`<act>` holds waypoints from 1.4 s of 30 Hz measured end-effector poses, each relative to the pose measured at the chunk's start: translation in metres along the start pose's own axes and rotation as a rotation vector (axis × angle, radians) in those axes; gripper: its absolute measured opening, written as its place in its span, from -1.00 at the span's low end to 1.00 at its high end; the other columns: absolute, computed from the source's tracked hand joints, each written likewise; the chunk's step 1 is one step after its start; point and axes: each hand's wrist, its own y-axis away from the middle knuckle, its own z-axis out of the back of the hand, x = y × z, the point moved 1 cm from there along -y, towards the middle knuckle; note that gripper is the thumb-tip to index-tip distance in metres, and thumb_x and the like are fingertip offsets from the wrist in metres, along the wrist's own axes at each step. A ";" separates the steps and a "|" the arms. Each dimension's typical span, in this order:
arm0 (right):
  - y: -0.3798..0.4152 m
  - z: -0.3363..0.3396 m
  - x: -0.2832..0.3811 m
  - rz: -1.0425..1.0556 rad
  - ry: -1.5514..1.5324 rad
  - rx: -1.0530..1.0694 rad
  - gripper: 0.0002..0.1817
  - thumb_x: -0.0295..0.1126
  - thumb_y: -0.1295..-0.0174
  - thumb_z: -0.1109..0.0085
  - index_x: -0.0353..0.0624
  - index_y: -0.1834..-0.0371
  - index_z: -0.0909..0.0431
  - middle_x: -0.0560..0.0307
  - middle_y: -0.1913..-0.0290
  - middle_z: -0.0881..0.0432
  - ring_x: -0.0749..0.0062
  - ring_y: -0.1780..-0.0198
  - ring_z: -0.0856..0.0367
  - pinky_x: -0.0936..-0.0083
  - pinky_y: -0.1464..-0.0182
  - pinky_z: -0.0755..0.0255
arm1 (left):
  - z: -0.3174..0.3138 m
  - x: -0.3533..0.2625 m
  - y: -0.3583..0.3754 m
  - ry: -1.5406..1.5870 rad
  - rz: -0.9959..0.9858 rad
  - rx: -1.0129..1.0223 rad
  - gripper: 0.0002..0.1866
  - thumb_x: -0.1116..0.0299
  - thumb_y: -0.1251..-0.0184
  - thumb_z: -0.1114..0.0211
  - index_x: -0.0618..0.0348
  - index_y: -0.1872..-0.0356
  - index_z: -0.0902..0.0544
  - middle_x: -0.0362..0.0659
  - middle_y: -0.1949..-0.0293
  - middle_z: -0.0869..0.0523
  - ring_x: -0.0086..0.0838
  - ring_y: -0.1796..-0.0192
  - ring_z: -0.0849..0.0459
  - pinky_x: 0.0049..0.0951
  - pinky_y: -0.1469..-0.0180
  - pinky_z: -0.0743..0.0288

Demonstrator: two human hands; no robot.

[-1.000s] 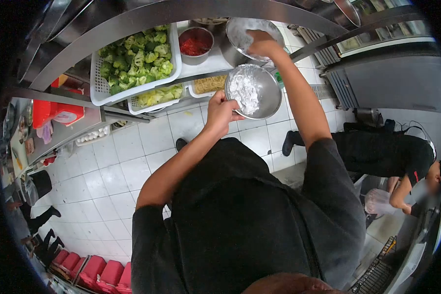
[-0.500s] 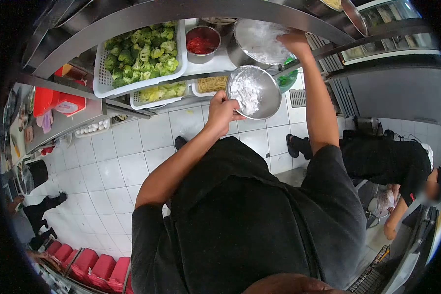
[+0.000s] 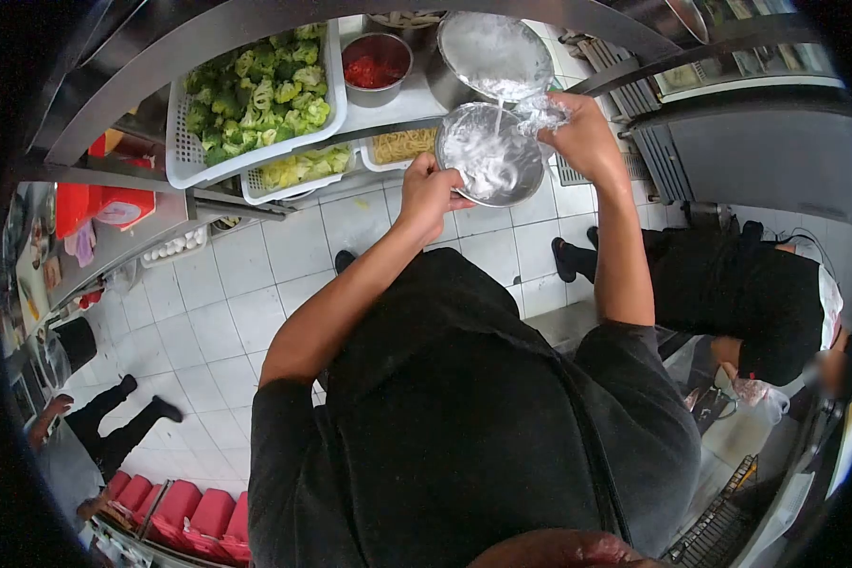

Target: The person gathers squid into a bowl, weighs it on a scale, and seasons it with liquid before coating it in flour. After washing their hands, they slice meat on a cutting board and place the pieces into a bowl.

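My left hand (image 3: 430, 196) grips the rim of a metal bowl (image 3: 518, 194), thumb over the edge and fingers beneath. White powder (image 3: 478, 161) lies inside, heaped toward the left and bottom of the bowl. Above the bowl's right rim, my right hand (image 3: 582, 137) is closed around a whitish clump, apparently the same powder, which coats the fingers. A thin white stream falls into the bowl beside it. Just behind, a larger metal pot (image 3: 448, 83) holds more white powder (image 3: 497, 52).
A white basket of broccoli (image 3: 175, 151) stands left on the shelf, beside a pot of red food (image 3: 377, 71). Trays of leafy greens (image 3: 303, 168) and noodles (image 3: 405, 145) sit below. A co-worker (image 3: 729, 293) bends at the right; another person (image 3: 76, 445) is at lower left.
My right hand has come from the large pot to the small bowl, bringing white powder. The bowl is slightly higher in view. The person at lower left has shifted; the right co-worker's arms have moved.
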 end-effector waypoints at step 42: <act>-0.013 0.039 0.000 0.221 -0.158 -0.477 -0.74 -0.62 -0.06 -0.18 -0.42 0.15 -0.63 0.10 0.22 -0.71 0.53 0.23 -0.63 0.62 0.13 -0.45 | -0.022 0.008 0.001 0.022 0.015 -0.003 -0.80 0.67 -0.04 -0.10 0.27 0.32 -0.32 0.07 0.23 -0.55 -0.17 0.25 -0.69 -0.18 0.31 -0.74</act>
